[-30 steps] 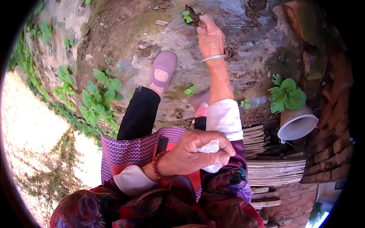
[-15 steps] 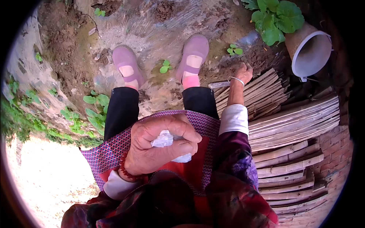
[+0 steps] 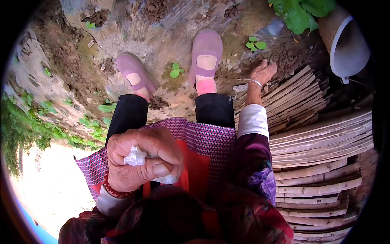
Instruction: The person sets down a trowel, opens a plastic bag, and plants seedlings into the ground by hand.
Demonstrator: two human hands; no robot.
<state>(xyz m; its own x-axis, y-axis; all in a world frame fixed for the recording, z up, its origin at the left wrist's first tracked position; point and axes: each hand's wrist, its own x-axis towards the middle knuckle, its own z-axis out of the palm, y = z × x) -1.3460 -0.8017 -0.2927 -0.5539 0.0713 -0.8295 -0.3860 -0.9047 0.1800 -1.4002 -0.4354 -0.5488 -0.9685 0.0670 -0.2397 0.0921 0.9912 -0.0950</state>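
My left hand (image 3: 142,158) is closed around a crumpled clear plastic bag (image 3: 135,156) in front of my apron. A bulge of the bag shows above the thumb, and more plastic (image 3: 166,179) sticks out beneath it; its contents are hidden. A red beaded bracelet circles that wrist. My right hand (image 3: 263,73), with a silver bangle, reaches low over the dark loose soil (image 3: 288,55). Its fingers are bent and bunched, and whatever they may hold is too small to make out. A small green seedling (image 3: 256,44) grows just beyond this hand.
Bundled split-bamboo strips (image 3: 321,140) lie along the right, beside a brick surface (image 3: 363,179). A white-rimmed bucket (image 3: 349,49) lies tipped near a large leafy plant (image 3: 298,14). Another seedling (image 3: 176,70) stands between my purple shoes (image 3: 207,46). Dirty plastic film (image 3: 122,24) covers the ground.
My left hand has moved left with the plastic bag. My right hand has shifted slightly, its fingers looking a little looser. The view has tilted and moved a little.
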